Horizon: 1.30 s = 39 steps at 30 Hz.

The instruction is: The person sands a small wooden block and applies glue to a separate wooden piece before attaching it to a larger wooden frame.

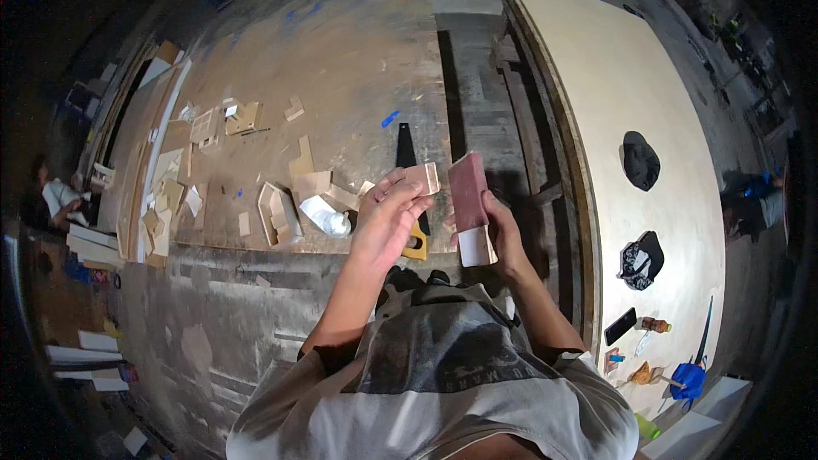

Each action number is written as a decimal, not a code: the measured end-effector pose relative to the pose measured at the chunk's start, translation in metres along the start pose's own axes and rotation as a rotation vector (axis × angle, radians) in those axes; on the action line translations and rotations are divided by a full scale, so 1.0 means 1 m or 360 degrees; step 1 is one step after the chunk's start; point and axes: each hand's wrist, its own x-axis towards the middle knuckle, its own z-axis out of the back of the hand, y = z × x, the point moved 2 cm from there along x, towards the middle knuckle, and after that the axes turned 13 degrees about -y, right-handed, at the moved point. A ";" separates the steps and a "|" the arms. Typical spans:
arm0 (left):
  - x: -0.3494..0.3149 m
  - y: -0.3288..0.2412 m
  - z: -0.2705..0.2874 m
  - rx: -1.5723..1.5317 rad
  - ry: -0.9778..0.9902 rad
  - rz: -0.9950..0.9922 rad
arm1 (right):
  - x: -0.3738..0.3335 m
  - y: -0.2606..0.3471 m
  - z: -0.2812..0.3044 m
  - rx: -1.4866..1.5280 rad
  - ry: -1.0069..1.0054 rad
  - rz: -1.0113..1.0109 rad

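Between the thumb and fingers of my left hand is a small flat piece of wood, held over the edge of the brown worktable. My right hand grips a sanding block from its right side. Reddish sandpaper covers the block's upper part, and its lower end is pale. A narrow gap separates the wood piece from the sandpaper. Beneath my left hand lies a handsaw with a black blade and yellow handle, partly hidden by that hand.
Wood offcuts, a small open wooden box and a white plastic wrapping lie on the brown worktable. To the right, a pale board-topped table carries two dark caps, a phone and a bottle.
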 end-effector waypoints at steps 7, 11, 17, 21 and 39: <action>0.000 -0.002 0.024 0.0135 -0.0174 -0.0141 | 0.036 -0.070 0.015 -0.0112 -0.0038 -0.0436; 0.000 -0.003 0.039 0.0194 -0.0347 -0.0125 | 0.091 -0.145 0.040 -0.0871 -0.0209 0.0310; 0.004 -0.006 0.102 0.0234 -0.0660 -0.0081 | 0.084 -0.161 -0.005 -0.1640 -0.0126 0.0423; 0.010 -0.013 0.147 0.0261 -0.0691 -0.0119 | 0.099 -0.199 -0.025 -0.2104 -0.0160 0.0797; 0.063 -0.179 0.392 0.0612 -0.0744 -0.0283 | 0.110 -0.208 -0.151 -0.2052 -0.0613 0.1303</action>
